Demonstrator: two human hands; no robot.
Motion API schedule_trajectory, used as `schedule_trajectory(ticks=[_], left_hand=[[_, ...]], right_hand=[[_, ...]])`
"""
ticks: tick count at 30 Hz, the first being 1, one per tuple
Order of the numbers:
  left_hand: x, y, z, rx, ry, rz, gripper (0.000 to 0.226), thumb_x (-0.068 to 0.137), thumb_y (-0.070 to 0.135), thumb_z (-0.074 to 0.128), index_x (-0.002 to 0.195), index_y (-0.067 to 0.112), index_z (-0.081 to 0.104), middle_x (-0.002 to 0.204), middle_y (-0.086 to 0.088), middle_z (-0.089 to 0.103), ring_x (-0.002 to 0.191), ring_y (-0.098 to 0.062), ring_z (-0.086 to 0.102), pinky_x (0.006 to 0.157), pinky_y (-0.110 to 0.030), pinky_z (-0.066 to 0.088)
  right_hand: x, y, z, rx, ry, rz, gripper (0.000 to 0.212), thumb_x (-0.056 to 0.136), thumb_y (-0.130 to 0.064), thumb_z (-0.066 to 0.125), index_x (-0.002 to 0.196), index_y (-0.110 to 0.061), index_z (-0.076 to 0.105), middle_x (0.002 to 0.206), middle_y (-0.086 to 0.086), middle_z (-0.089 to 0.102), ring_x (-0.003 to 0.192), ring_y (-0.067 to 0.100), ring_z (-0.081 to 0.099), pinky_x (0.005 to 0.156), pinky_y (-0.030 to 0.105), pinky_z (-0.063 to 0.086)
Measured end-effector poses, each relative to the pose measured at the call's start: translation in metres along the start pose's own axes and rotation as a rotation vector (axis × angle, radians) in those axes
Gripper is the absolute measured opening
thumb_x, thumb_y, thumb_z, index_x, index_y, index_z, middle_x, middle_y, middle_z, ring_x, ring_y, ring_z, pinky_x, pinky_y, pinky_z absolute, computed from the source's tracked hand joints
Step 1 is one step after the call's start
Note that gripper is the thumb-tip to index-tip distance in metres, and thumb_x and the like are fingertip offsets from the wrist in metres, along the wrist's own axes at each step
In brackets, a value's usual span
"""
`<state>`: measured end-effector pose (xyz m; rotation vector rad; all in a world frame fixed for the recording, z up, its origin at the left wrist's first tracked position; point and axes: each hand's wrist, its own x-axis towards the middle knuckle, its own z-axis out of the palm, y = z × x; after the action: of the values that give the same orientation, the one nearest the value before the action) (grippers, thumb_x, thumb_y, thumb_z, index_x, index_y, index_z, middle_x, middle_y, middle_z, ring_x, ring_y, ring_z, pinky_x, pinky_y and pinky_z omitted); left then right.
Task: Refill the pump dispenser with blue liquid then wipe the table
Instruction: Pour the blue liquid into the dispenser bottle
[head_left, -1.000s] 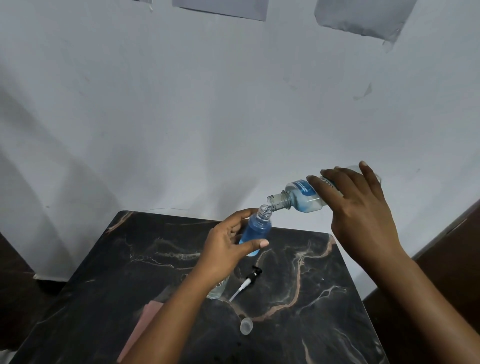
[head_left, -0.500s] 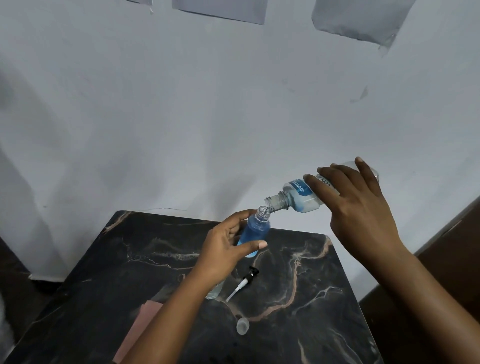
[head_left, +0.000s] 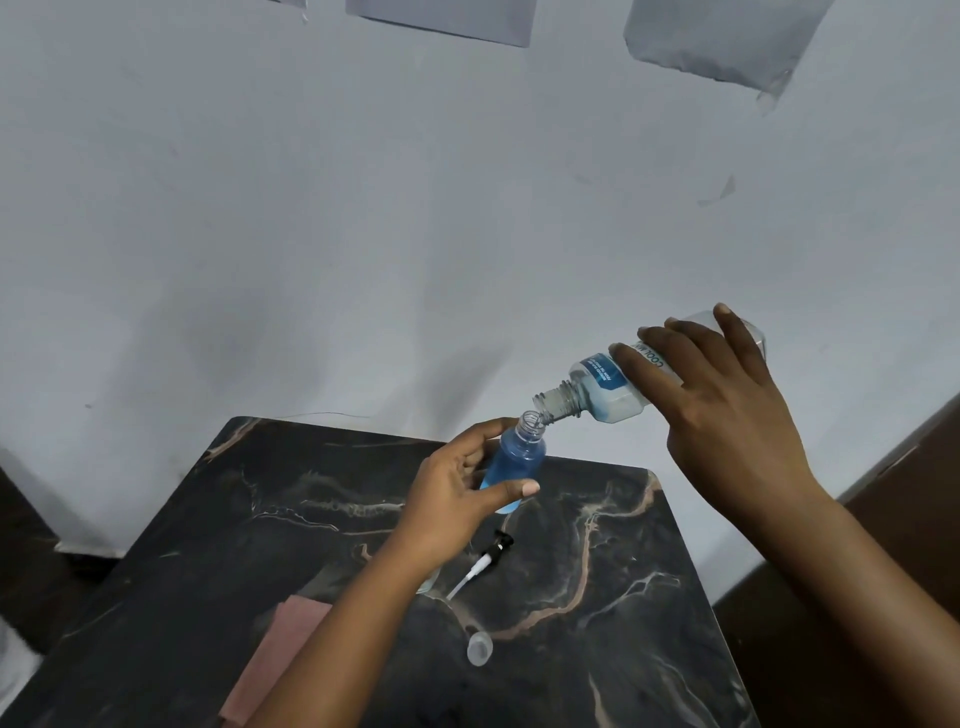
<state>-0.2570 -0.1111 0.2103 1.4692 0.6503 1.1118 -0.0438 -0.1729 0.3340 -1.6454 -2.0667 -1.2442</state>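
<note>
The left hand (head_left: 457, 488) holds the dispenser (head_left: 514, 462) above the far part of the bench (head_left: 597, 545), fingers curled behind it and the thumb across its front. The dispenser stands nearly upright, its neck open, and is filled with blue liquid almost to the shoulder. The right hand (head_left: 722, 410) grips the refill bottle (head_left: 602, 389) from above, fingers wrapped over its body. The bottle is tipped with its open mouth just above the dispenser's neck; a little pale blue liquid lies in its lower side. On the bench, below the left hand, lies the pump (head_left: 483, 564) with its black head and white tube. Nearer the camera lies a clear cap (head_left: 479, 648). A pink cloth (head_left: 280, 654) lies at the bench's near left, partly under the left forearm.
</note>
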Motion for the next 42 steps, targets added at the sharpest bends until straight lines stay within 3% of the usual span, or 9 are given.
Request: schedule_trajectory(ticks=[5, 16, 23, 30, 37, 42], left_hand=[[0.001, -0.003, 0.003, 0.001, -0.005, -0.006, 0.054, 0.068, 0.028, 0.085, 0.115, 0.044, 0.063, 0.115, 0.009, 0.073, 0.107, -0.012, 0.070, 0.089, -0.023, 0.055], [0.001, -0.006, 0.008, 0.030, -0.011, -0.020, 0.058, 0.067, 0.037, 0.085, 0.120, 0.042, 0.061, 0.118, 0.010, 0.071, 0.110, -0.012, 0.068, 0.093, -0.029, 0.055], [0.003, -0.002, 0.009, 0.032, -0.014, -0.007, 0.055, 0.069, 0.032, 0.085, 0.118, 0.042, 0.062, 0.117, 0.010, 0.072, 0.109, -0.010, 0.069, 0.088, -0.020, 0.055], [0.002, -0.005, 0.010, 0.056, -0.015, -0.017, 0.055, 0.069, 0.035, 0.084, 0.118, 0.045, 0.061, 0.118, 0.012, 0.071, 0.109, -0.009, 0.068, 0.090, -0.022, 0.055], [0.003, -0.006, 0.014, 0.048, -0.017, -0.028, 0.058, 0.069, 0.035, 0.084, 0.121, 0.038, 0.061, 0.118, 0.009, 0.071, 0.109, -0.012, 0.069, 0.092, -0.028, 0.056], [0.004, -0.005, 0.016, 0.041, -0.019, -0.025, 0.054, 0.070, 0.031, 0.084, 0.117, 0.042, 0.062, 0.117, 0.010, 0.072, 0.108, -0.011, 0.069, 0.090, -0.024, 0.056]], right_hand=[[0.001, 0.004, -0.003, -0.010, -0.017, -0.036, 0.057, 0.072, 0.019, 0.052, 0.123, -0.002, 0.062, 0.117, 0.026, 0.063, 0.112, 0.046, 0.058, 0.111, 0.059, 0.027], [0.004, 0.005, -0.008, -0.064, -0.014, -0.084, 0.053, 0.084, 0.007, 0.025, 0.121, -0.002, 0.063, 0.117, 0.026, 0.063, 0.111, 0.045, 0.058, 0.111, 0.059, 0.030], [0.005, 0.009, -0.007, -0.066, -0.011, -0.083, 0.054, 0.082, 0.009, 0.027, 0.121, -0.003, 0.063, 0.117, 0.026, 0.063, 0.112, 0.045, 0.058, 0.112, 0.059, 0.029], [0.002, 0.010, -0.003, -0.056, -0.032, -0.085, 0.051, 0.083, 0.013, 0.033, 0.123, -0.002, 0.062, 0.119, 0.027, 0.062, 0.113, 0.046, 0.057, 0.112, 0.060, 0.028], [0.003, 0.014, -0.004, -0.098, -0.005, -0.119, 0.054, 0.087, 0.009, 0.023, 0.122, -0.003, 0.063, 0.118, 0.025, 0.063, 0.112, 0.044, 0.058, 0.112, 0.058, 0.029], [0.004, 0.016, -0.005, -0.117, -0.022, -0.160, 0.051, 0.089, 0.007, 0.025, 0.123, -0.002, 0.062, 0.119, 0.026, 0.062, 0.113, 0.045, 0.058, 0.111, 0.058, 0.030]])
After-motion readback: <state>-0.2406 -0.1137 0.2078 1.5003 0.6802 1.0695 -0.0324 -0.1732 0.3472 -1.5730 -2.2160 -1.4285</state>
